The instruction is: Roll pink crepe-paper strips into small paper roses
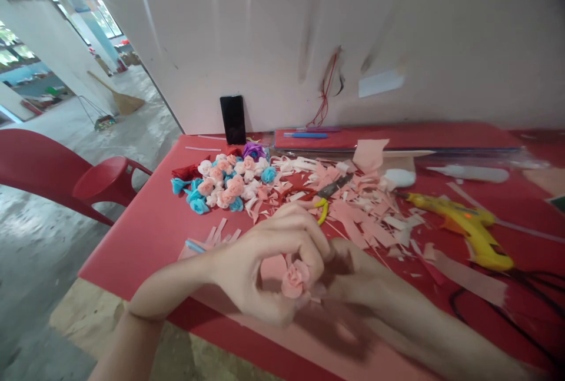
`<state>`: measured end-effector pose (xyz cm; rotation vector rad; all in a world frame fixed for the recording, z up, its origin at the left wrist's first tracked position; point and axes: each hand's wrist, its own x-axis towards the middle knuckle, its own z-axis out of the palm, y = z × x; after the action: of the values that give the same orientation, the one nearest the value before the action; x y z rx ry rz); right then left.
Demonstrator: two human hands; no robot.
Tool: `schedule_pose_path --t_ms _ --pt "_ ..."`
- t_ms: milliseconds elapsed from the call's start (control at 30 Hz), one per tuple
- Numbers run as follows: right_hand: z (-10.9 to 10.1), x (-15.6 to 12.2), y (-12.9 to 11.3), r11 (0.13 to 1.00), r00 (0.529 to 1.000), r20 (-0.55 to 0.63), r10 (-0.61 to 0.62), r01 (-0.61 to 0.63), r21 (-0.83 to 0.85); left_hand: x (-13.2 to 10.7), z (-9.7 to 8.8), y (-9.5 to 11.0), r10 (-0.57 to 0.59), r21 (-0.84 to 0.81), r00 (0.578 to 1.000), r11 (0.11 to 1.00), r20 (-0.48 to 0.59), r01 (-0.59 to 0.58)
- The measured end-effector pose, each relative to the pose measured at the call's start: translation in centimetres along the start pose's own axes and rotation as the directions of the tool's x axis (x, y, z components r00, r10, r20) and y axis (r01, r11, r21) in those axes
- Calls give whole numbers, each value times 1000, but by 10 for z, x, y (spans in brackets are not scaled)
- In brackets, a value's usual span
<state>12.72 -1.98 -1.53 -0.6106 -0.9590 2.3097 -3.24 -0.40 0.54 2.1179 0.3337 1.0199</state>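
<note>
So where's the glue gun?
In the head view the yellow glue gun lies on the right side of the red table, just right of the pink paper scraps, beyond the right hand.

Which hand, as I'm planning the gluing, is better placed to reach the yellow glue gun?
Probably the right hand: the glue gun lies on its side of the table, while the left hand curls its fingers round the pink paper rose.

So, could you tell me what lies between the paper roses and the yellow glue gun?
In the head view, scissors and pink paper scraps lie between the paper roses and glue gun.
</note>
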Motion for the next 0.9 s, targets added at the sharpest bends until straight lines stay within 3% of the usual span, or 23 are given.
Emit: schedule_pose_path --t_ms 100,200,267,367,467,533,633,700,900 --pt "0 -1 3 985 990 -58 -128 120 -126 -1 2 -4 45 26 997 999 -59 -44" --pt "1 -2 -1 895 922 -147 -359 295 -334 -6 6 -9 32 60 986 998 -163 -22" --pt "0 -4 -5 743 819 -131 -558 423 -519 -8 7 -11 9 81 977 997 -213 8" --pt "-5 -7 -10 400 639 56 -767 545 -736 -8 8 -10 30 110 963 994 -269 0" --pt "-11 -8 -13 135 535 283 -796 613 -779 -4 6 -7 117 160 955 984 -272 -75" --pt "-14 -8 -15 47 498 364 -787 637 -770 -2 4 -6 163 197 952 974 -259 -113" --pt "-14 -5 -21 19 495 412 -765 657 -754 -2 4 -5 184 203 953 970 -242 -136" --pt "-12 -3 -25 61 532 427 -732 674 -736 -3 4 -5 164 173 962 977 -218 -127" --pt "-15 -4 -21 386 728 329 -601 626 -678 -3 0 -3 129 85 986 989 -106 -120"
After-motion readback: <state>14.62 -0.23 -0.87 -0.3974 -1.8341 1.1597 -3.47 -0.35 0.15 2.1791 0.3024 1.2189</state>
